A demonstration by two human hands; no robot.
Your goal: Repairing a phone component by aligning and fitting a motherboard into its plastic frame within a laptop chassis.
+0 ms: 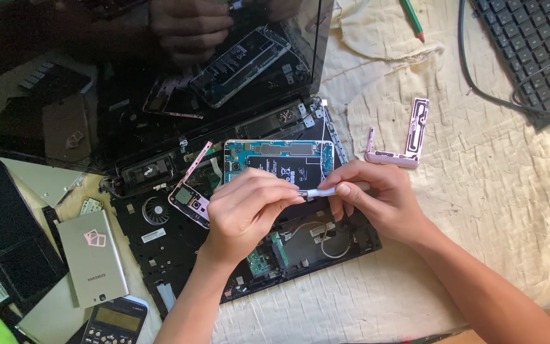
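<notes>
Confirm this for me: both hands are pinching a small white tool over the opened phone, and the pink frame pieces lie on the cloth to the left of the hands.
Not quite. The left hand and right hand do pinch the small white tool over the opened phone, but the head view shows the pink frame pieces on the cloth to the right of the hands, not the left.

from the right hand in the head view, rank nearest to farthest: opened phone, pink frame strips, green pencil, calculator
Measured from the right hand:
1. Opened phone, showing its blue board, just up and left of the fingers.
2. Pink frame strips, on the cloth just above the hand.
3. Green pencil, at the top edge, well above.
4. Calculator, at the bottom left corner, past the left hand.
</notes>
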